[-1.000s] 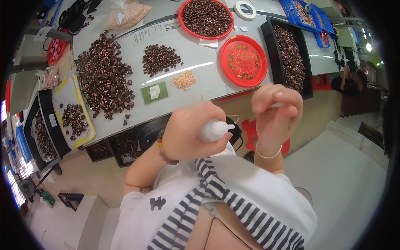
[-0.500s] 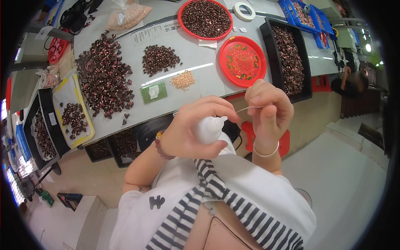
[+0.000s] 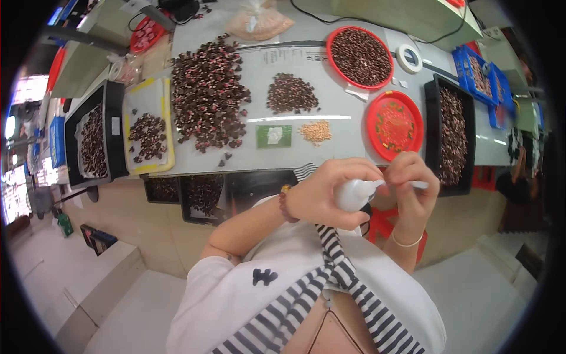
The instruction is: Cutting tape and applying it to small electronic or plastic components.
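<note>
Above my lap, my left hand [image 3: 318, 192] is wrapped round a white squeeze bottle [image 3: 352, 196] with a narrow nozzle pointing right. My right hand [image 3: 416, 197] is closed in a pinch just beyond the nozzle tip. A small pale, thin piece [image 3: 420, 184] sticks out between its fingers; its kind is too small to make out. On the table beyond my hands lie a green rectangular card [image 3: 274, 136] with a whitish patch, a little heap of tan bits [image 3: 316, 133] and a heap of dark brown pieces [image 3: 292, 93].
A large heap of dark and pink pieces [image 3: 207, 97] lies left, beside a yellow-edged tray [image 3: 170, 154]. To the right are an empty-looking red plate [image 3: 396, 127], a red tray rim [image 3: 330, 53] round dark pieces, a tape roll [image 3: 409, 58] and a black bin [image 3: 433, 127]. A red stool [image 3: 383, 224] stands below.
My view has turned, so the table sits further left to right in it. The thin strand stretched from my right fingers no longer shows; a short pale piece now pokes out of that pinch.
</note>
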`<control>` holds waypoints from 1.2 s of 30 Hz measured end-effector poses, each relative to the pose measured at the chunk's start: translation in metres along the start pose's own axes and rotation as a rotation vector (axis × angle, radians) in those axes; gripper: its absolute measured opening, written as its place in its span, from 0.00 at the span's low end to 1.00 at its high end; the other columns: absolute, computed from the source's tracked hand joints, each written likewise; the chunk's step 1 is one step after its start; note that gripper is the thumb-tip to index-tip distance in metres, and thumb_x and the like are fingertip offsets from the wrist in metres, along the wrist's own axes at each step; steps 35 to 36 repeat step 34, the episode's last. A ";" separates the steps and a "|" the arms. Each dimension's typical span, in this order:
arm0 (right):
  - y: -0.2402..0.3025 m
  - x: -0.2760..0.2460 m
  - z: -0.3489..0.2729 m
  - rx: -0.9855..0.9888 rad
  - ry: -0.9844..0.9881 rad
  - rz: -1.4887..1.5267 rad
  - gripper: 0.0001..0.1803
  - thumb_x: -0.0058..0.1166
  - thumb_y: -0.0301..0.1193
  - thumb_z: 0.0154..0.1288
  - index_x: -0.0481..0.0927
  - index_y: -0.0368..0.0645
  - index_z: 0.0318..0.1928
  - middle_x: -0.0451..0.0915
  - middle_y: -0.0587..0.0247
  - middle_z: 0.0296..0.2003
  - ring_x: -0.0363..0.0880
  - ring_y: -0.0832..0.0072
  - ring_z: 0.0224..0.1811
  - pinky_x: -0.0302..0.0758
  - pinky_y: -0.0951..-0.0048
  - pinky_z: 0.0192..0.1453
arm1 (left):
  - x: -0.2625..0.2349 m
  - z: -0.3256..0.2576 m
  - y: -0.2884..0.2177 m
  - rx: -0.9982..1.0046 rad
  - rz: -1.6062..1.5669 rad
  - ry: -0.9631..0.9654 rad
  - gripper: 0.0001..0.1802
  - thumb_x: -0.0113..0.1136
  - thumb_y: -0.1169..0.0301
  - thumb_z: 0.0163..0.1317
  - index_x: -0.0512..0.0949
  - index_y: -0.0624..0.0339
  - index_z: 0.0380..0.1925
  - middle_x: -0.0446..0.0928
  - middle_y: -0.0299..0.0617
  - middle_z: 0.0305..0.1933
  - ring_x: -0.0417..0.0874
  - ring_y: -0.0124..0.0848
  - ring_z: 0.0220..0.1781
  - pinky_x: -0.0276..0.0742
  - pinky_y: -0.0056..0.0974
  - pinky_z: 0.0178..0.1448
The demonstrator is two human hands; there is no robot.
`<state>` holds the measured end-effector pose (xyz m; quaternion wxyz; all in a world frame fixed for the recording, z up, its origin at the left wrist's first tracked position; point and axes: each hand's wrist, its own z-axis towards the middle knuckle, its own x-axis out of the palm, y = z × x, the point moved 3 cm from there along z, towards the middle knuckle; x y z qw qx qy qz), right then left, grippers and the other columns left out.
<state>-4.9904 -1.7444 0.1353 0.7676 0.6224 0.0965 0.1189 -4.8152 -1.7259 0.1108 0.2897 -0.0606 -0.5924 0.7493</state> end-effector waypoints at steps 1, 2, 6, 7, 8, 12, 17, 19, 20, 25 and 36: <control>-0.002 -0.002 0.002 -0.099 -0.024 0.018 0.04 0.57 0.23 0.59 0.77 0.34 0.32 0.75 0.59 0.30 0.71 0.72 0.32 0.67 0.75 0.36 | -0.001 0.000 -0.001 0.001 0.009 -0.010 0.21 0.65 0.75 0.43 0.78 0.65 0.43 0.78 0.46 0.44 0.80 0.35 0.47 0.74 0.34 0.54; -0.002 0.000 0.005 -0.101 -0.015 0.025 0.04 0.57 0.23 0.59 0.77 0.34 0.32 0.75 0.59 0.30 0.71 0.72 0.32 0.67 0.75 0.36 | -0.002 0.001 -0.001 -0.008 0.057 -0.007 0.20 0.65 0.75 0.44 0.77 0.64 0.41 0.78 0.45 0.43 0.80 0.34 0.45 0.74 0.34 0.52; 0.009 -0.006 0.013 -0.186 -0.176 0.323 0.09 0.55 0.30 0.67 0.73 0.38 0.39 0.73 0.60 0.27 0.68 0.74 0.29 0.64 0.74 0.30 | -0.003 -0.002 -0.008 -0.047 0.142 -0.041 0.16 0.65 0.75 0.44 0.76 0.62 0.36 0.78 0.41 0.37 0.79 0.32 0.37 0.75 0.33 0.44; 0.015 -0.003 0.015 -0.226 -0.167 0.261 0.09 0.56 0.30 0.66 0.73 0.38 0.39 0.74 0.59 0.28 0.69 0.74 0.29 0.65 0.75 0.30 | -0.002 -0.001 -0.009 -0.044 0.132 -0.034 0.16 0.65 0.75 0.44 0.76 0.62 0.36 0.78 0.41 0.37 0.79 0.32 0.37 0.75 0.33 0.44; 0.020 0.001 0.017 -0.266 -0.159 0.197 0.09 0.57 0.30 0.66 0.73 0.38 0.39 0.75 0.58 0.28 0.69 0.73 0.28 0.66 0.75 0.30 | -0.002 -0.001 -0.010 -0.049 0.161 -0.040 0.16 0.66 0.75 0.44 0.76 0.62 0.36 0.78 0.40 0.35 0.79 0.32 0.36 0.74 0.33 0.42; 0.027 0.015 0.026 -0.324 -0.124 0.140 0.07 0.60 0.24 0.61 0.75 0.36 0.36 0.78 0.55 0.29 0.75 0.70 0.31 0.71 0.75 0.33 | -0.002 -0.001 -0.015 -0.045 0.202 -0.091 0.16 0.67 0.75 0.44 0.75 0.62 0.34 0.77 0.39 0.31 0.79 0.31 0.32 0.74 0.32 0.40; 0.032 0.017 0.028 -0.381 -0.123 0.206 0.08 0.61 0.17 0.55 0.77 0.34 0.35 0.79 0.55 0.29 0.78 0.67 0.33 0.75 0.72 0.36 | -0.003 -0.001 -0.025 -0.061 0.298 -0.109 0.16 0.68 0.75 0.42 0.76 0.62 0.33 0.77 0.38 0.30 0.78 0.29 0.31 0.73 0.30 0.37; 0.035 0.021 0.026 -0.415 -0.110 0.142 0.08 0.61 0.15 0.54 0.77 0.34 0.35 0.79 0.55 0.30 0.79 0.67 0.33 0.76 0.71 0.36 | -0.002 -0.003 -0.027 -0.109 0.356 -0.116 0.16 0.69 0.75 0.42 0.76 0.62 0.32 0.77 0.38 0.30 0.78 0.27 0.30 0.72 0.29 0.35; 0.037 0.022 0.025 -0.453 -0.094 0.096 0.09 0.60 0.14 0.53 0.77 0.33 0.35 0.80 0.55 0.30 0.79 0.66 0.33 0.77 0.70 0.37 | 0.000 -0.003 -0.026 -0.107 0.346 -0.112 0.16 0.69 0.75 0.42 0.76 0.62 0.32 0.77 0.38 0.30 0.78 0.27 0.30 0.72 0.29 0.35; 0.042 0.026 0.022 -0.510 -0.126 -0.064 0.10 0.60 0.12 0.50 0.78 0.33 0.34 0.81 0.54 0.31 0.79 0.64 0.32 0.77 0.69 0.36 | 0.003 -0.002 -0.025 -0.112 0.371 -0.116 0.17 0.67 0.74 0.42 0.74 0.60 0.34 0.76 0.43 0.29 0.80 0.41 0.29 0.75 0.36 0.35; 0.039 0.026 0.019 -0.480 -0.074 -0.226 0.12 0.62 0.17 0.47 0.79 0.35 0.36 0.81 0.55 0.31 0.80 0.63 0.33 0.77 0.70 0.35 | 0.003 -0.003 -0.026 -0.090 0.378 -0.133 0.15 0.67 0.75 0.42 0.76 0.61 0.33 0.78 0.37 0.29 0.79 0.28 0.29 0.73 0.29 0.35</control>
